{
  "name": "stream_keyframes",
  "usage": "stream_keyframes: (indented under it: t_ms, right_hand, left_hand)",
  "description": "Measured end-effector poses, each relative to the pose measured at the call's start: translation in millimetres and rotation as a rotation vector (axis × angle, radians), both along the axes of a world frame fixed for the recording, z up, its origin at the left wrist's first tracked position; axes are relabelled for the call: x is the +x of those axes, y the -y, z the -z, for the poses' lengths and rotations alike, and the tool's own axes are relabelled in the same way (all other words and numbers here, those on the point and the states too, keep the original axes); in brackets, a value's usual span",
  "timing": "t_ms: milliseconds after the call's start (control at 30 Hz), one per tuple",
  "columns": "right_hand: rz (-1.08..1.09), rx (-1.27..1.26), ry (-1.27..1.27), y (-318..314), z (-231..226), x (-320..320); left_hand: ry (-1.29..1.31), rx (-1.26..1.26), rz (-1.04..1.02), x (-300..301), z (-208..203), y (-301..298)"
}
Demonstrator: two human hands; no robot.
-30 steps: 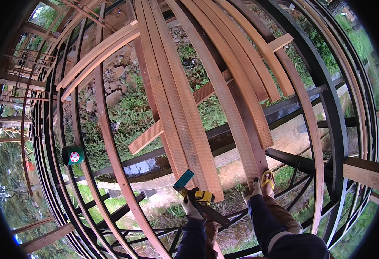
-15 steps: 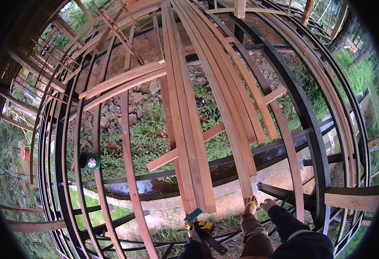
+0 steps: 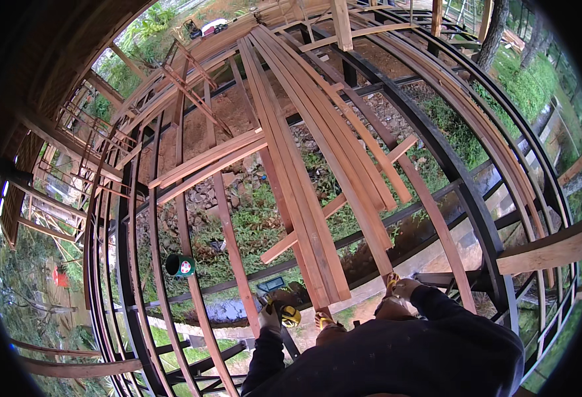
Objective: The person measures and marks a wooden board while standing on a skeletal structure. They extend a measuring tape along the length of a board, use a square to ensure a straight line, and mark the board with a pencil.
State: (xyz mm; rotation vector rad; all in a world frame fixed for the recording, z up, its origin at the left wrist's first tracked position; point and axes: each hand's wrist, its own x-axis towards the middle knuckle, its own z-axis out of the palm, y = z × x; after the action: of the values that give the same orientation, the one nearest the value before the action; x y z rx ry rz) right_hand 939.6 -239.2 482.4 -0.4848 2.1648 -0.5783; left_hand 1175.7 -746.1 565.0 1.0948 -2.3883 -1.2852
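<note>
Long wooden planks (image 3: 297, 205) fan out before you. A green bucket (image 3: 184, 267) sits left of them, beside a joist. Your left hand (image 3: 269, 319), near the planks' near ends, grips what looks like a teal try square (image 3: 271, 284) and a yellow tape measure (image 3: 291, 316). Your right hand (image 3: 407, 289) is just beside a yellow sandal (image 3: 391, 282); you cannot tell whether it is closed.

Black beams (image 3: 484, 238) outdoors, rubble (image 3: 231, 193) and green weeds (image 3: 258, 218) below — soft daylight; tree trunk (image 3: 494, 34), upper right
</note>
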Motion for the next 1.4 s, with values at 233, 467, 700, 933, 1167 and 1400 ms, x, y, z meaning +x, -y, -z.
stream_keyframes:
  t_ms: [233, 467, 700, 933, 1167, 1400]
  right_hand:
    - [0.618, 0.080, 0.016, -135, -10, 12]
    - [0.895, 0.149, 0.387, -98, -68, 77]
    - [-0.098, 0.239, -0.257, -104, -37, 123]
    - [1.137, -0.141, 0.299, -77, -61, 91]
    - [0.326, 0.127, 0.109, -82, -62, 62]
    - [0.505, 0.090, 0.096, -263, 35, 30]
  left_hand:
    - [0.629, -0.102, -0.257, 89, -15, 18]
    - [0.947, 0.051, -0.137, 215, 30, -2]
    - [0.754, 0.220, 0.099, 197, 58, 15]
    - [0.473, 0.235, -0.175, 128, 51, 57]
    - [0.420, 0.039, -0.420, 138, 69, 59]
    - [0.767, -0.090, -0.055, 58, 41, -62]
